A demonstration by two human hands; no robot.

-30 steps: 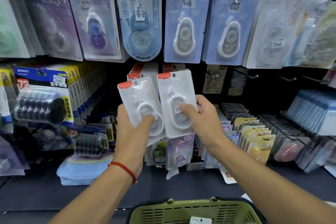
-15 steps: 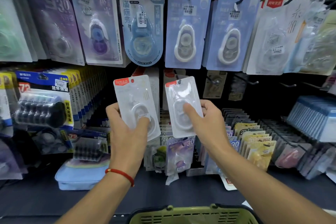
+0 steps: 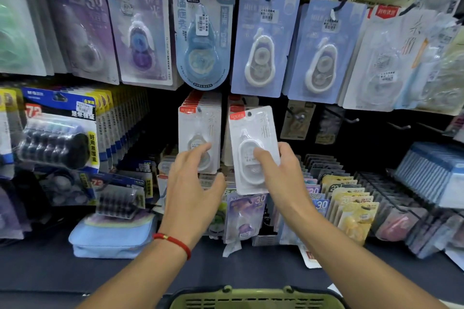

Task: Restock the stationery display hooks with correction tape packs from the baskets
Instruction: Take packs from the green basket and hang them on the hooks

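The left hand [image 3: 193, 183] had just released its hung pack [image 3: 199, 138], fingers relaxed, while the right hand [image 3: 281, 175] still pinched the second pack [image 3: 253, 148], not yet hooked.

Wearing a thin red cord bracelet [image 3: 175, 242] with a small gold bead on the left wrist, showing both forearms bare, going sleeveless to the frame's edge, bearing no rings.

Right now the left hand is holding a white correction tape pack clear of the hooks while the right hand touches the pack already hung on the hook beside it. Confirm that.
The hands are swapped. In the head view the right hand holds the white correction tape pack clear of the hooks, and the left hand touches the hung pack beside it.
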